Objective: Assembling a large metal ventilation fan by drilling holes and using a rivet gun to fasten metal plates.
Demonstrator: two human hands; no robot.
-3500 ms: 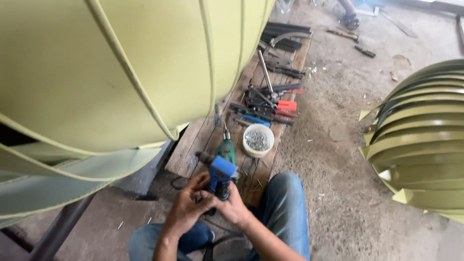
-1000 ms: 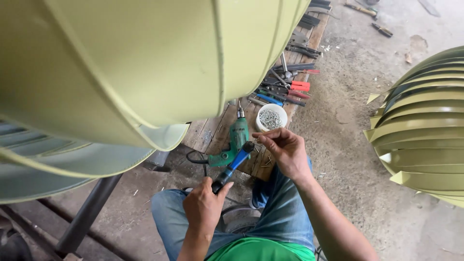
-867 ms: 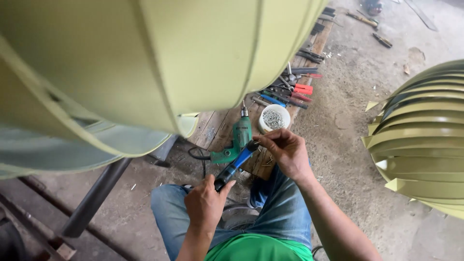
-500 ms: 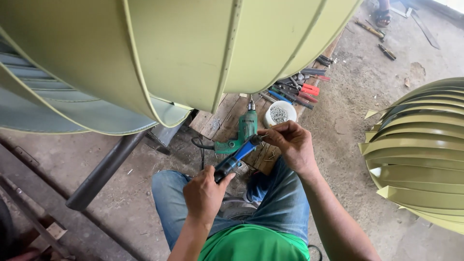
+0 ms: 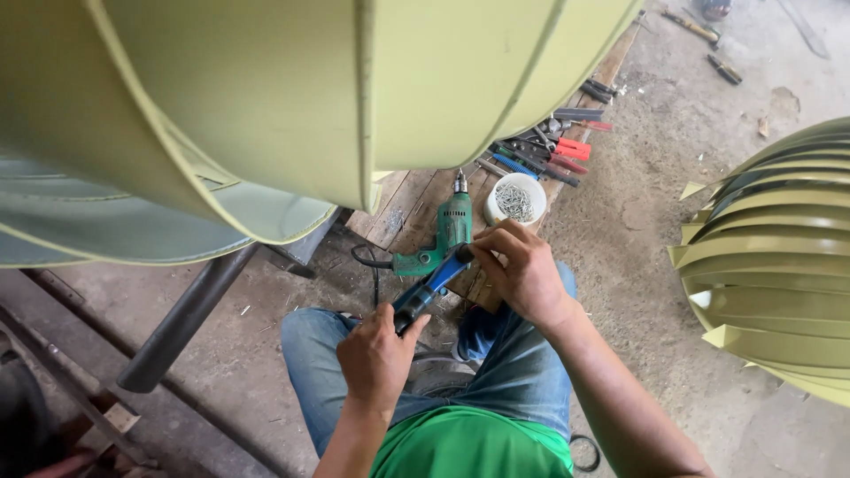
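Note:
My left hand (image 5: pixel 376 358) grips the black-and-blue handles of a hand riveter (image 5: pixel 431 288) held over my lap. The fingers of my right hand (image 5: pixel 522 265) pinch at the tool's front end, and whatever small part they hold is hidden. Just beyond lies a green electric drill (image 5: pixel 443 235) on a wooden board (image 5: pixel 403 199). A white cup of small metal rivets (image 5: pixel 515 200) stands on the board beside the drill.
A large pale-green vaned metal drum (image 5: pixel 292 97) hangs overhead at the left on a dark steel frame (image 5: pixel 181 323). Another vaned drum (image 5: pixel 779 265) sits at the right. Pliers and screwdrivers with red and blue handles (image 5: pixel 553 155) lie on the board. Concrete floor surrounds me.
My right hand has come off the riveter's handle area to its front end beside the cup. The view has swung slightly; the drum above has shifted in frame.

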